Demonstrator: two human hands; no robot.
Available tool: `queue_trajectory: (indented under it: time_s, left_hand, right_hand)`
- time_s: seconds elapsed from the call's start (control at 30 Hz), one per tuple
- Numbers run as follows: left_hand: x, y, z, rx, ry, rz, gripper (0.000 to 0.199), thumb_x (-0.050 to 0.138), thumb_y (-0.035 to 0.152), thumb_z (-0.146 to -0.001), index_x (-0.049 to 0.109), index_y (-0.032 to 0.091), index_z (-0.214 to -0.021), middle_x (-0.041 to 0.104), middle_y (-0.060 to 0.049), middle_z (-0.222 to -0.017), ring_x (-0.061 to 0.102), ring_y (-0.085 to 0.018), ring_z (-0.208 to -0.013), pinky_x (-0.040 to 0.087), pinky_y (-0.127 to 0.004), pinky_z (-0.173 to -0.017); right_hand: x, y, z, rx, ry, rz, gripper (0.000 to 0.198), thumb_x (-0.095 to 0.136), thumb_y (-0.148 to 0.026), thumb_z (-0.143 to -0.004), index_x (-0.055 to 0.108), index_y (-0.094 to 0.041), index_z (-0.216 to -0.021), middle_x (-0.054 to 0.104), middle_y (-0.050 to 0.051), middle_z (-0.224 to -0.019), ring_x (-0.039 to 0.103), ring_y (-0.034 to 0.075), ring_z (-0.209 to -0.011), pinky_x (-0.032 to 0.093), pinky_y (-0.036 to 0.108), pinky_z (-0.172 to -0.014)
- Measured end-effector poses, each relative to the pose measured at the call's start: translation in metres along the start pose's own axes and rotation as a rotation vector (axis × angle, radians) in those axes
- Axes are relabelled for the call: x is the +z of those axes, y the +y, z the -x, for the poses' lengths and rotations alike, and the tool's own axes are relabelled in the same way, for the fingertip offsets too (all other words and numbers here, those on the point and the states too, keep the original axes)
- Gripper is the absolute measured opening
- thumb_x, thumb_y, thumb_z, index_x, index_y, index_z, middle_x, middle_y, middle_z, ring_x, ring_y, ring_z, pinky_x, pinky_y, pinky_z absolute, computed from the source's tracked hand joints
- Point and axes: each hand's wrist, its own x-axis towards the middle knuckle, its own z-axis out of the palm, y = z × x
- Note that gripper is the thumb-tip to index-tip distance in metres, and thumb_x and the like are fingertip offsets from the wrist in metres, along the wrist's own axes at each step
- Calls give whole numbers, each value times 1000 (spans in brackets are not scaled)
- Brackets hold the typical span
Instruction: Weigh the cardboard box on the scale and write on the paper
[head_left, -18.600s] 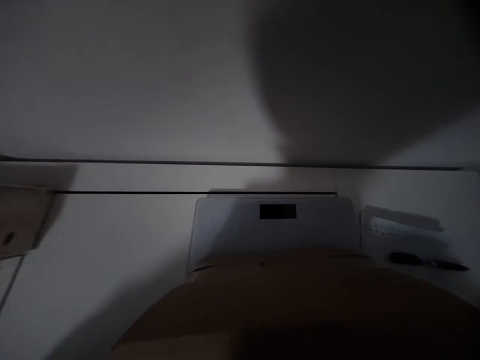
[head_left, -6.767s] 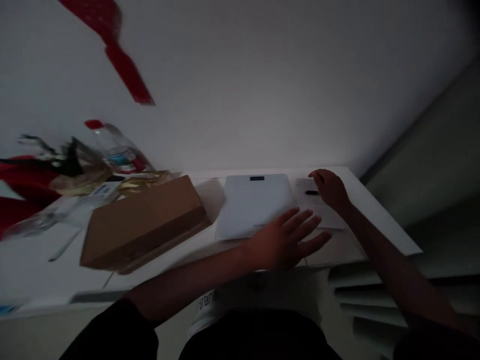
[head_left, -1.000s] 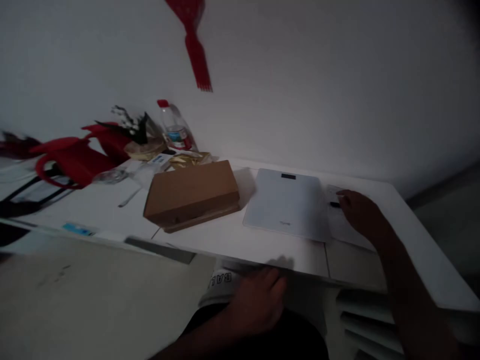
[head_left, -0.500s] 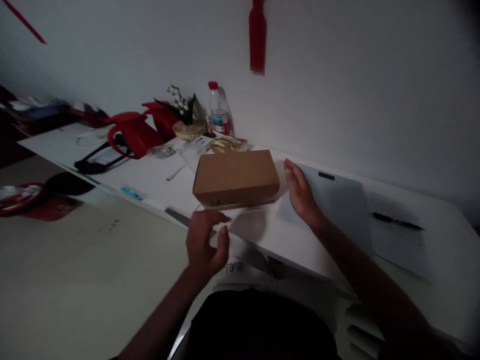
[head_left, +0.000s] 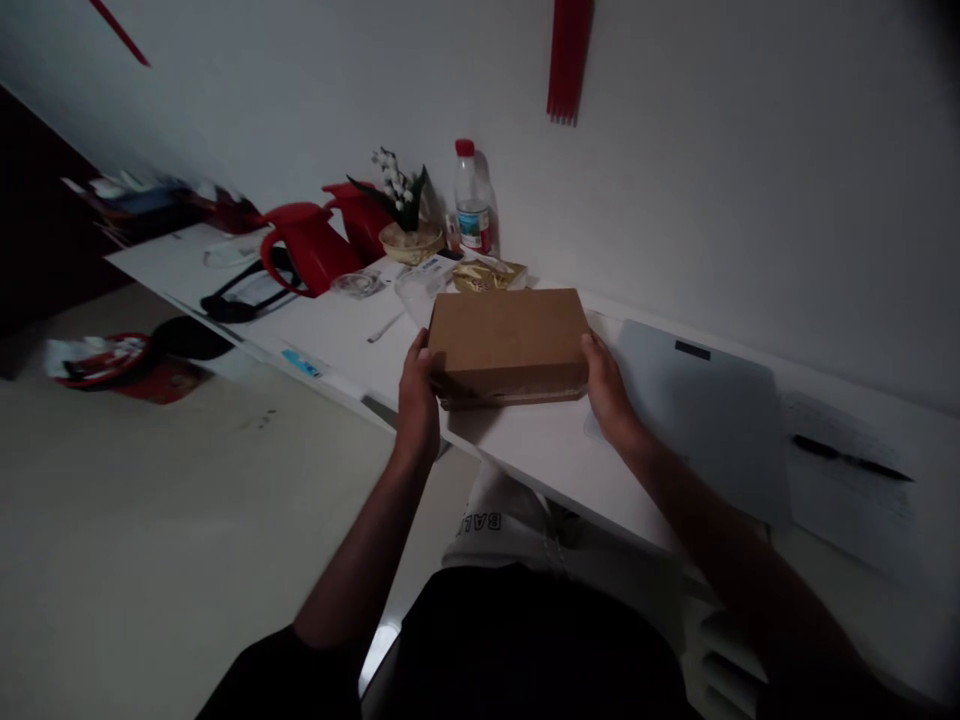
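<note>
Half a second ago your left hand [head_left: 418, 400] hung in the air short of the worktop's edge and your right hand [head_left: 609, 395] lay open beside the box; now both have closed in on the cardboard box [head_left: 508, 343], one at each short end. The box sits at centre frame on the white worktop [head_left: 540, 455], its long axis running left to right across the picture, broad face up, front edge toward you. Each hand presses an end wall, fingers wrapped round the corners, so the box lies squarely between them and neither is nearer. In this dim light you cannot quite tell whether it has left the surface. Just right of it lies a flat white scale [head_left: 705, 420], then a sheet of paper with a pen [head_left: 851, 458]. Behind the box, toward upper centre, stand a water bottle [head_left: 471, 200], a small basket of flowers [head_left: 409, 235] and a red jug [head_left: 307, 248].
</note>
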Motion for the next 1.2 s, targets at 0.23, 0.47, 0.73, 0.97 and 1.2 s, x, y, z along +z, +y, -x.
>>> queue_trajectory:
  time_s: [0.23,0.47,0.73,0.97,1.2]
  left_hand:
    - [6,0,4,4,-11,-52,57,53,53,-92,55,24,-141,53,-7,-146,48,-29,-136,45,-43,-111]
    - [8,1,6,23,-21,84,54,58,46,-87,61,23,-135,60,-5,-137,50,-27,-133,42,-34,-111]
    - [15,6,9,10,47,91,51,60,46,-82,64,23,-129,62,-6,-131,50,-29,-132,44,-37,-109]
    - [11,4,5,16,54,85,55,60,49,-83,62,23,-131,60,-6,-136,51,-28,-131,47,-37,-105]
    - [14,19,3,102,34,104,48,60,45,-83,65,22,-124,63,-5,-127,54,-24,-127,46,-32,-106]
  right_hand:
    - [6,-13,10,88,13,-97,65,49,-63,-96,45,-22,-145,54,10,-145,48,28,-139,42,45,-116]
    - [13,-17,13,74,108,-280,58,60,-56,-88,56,-21,-134,59,9,-140,54,28,-132,40,48,-117]
    - [15,-18,14,87,98,-363,56,62,-52,-88,56,-24,-136,59,7,-140,53,26,-133,38,46,-118]
    - [16,-23,16,99,65,-372,55,61,-50,-90,54,-25,-139,58,5,-142,53,25,-133,39,45,-118]
    - [8,-43,21,47,45,-332,59,62,-52,-90,51,-25,-142,58,6,-141,53,25,-133,39,45,-118]
